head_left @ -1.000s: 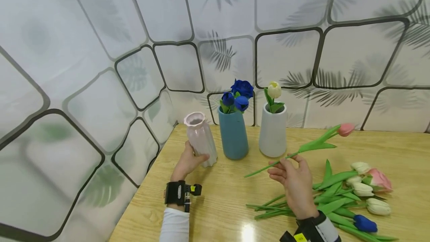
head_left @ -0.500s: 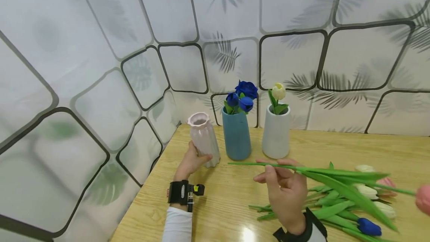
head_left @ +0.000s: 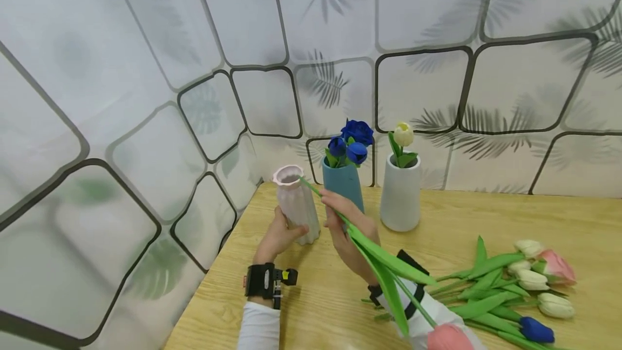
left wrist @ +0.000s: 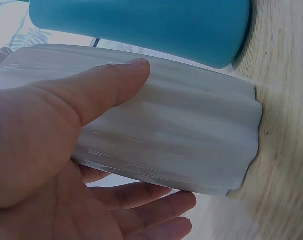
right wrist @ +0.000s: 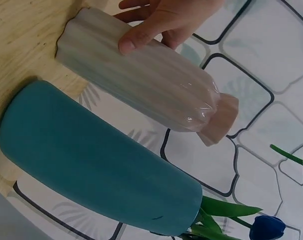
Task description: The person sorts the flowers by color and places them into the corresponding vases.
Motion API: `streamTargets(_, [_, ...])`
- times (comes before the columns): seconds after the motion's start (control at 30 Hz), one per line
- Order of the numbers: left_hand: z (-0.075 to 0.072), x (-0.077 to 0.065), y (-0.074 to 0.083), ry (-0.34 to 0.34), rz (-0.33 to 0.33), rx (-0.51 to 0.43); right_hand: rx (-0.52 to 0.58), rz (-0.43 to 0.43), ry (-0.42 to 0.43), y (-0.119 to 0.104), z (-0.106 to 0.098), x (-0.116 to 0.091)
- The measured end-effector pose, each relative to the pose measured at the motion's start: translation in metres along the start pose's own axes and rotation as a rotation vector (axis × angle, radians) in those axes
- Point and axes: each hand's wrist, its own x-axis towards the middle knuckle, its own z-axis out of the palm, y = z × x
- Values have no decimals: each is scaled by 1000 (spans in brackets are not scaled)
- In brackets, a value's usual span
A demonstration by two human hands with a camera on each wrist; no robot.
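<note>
My left hand (head_left: 278,237) holds the pale pink ribbed vase (head_left: 298,204), which stands on the table. In the left wrist view the thumb (left wrist: 116,82) lies along the vase's side and the other fingers are beyond it. My right hand (head_left: 352,244) pinches the stem of a pink tulip (head_left: 389,263), its flower head hanging back toward me over the right sleeve. Seen from the head, the stem's cut end is at the vase's scalloped rim. The right wrist view shows that stem end (right wrist: 286,154) apart from the vase mouth.
Beside the pink vase stands a blue vase (head_left: 340,177) with blue flowers, partly behind my right hand. A white vase (head_left: 400,199) holds one white tulip. Several loose flowers (head_left: 505,285) lie at the right of the table. A patterned wall covering (head_left: 423,91) rises behind.
My right hand has moved left to the pink vase with the tulip, whose flower head has swung from the upper right down toward me. The left hand stays on the vase.
</note>
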Motion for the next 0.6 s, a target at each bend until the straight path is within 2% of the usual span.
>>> streamTargets(0.07, [1,1,-1,-1,-7,8,-55,47,-64,7,4,4])
streamTargets(0.2, [0,0,0,-14,-18,12,-174,198,-208,17,11,8])
streamTargets(0.3, [-1,0,1,-26,-4,0,-204,308,-280,26,19,9])
streamTargets(0.37, [-2,0,1,-39,16,-9,-153,356,-290,28,23,14])
streamTargets(0.43, [-2,0,0,-49,39,-12,-1,403,-314,32,25,17])
streamTargets(0.5, [-3,0,-1,-52,54,-13,104,407,-331,35,28,21])
streamTargets(0.53, [-3,0,-2,-48,54,-13,126,411,-349,35,29,25])
streamTargets(0.6, [-3,0,-3,-37,46,-12,28,370,-436,42,31,25])
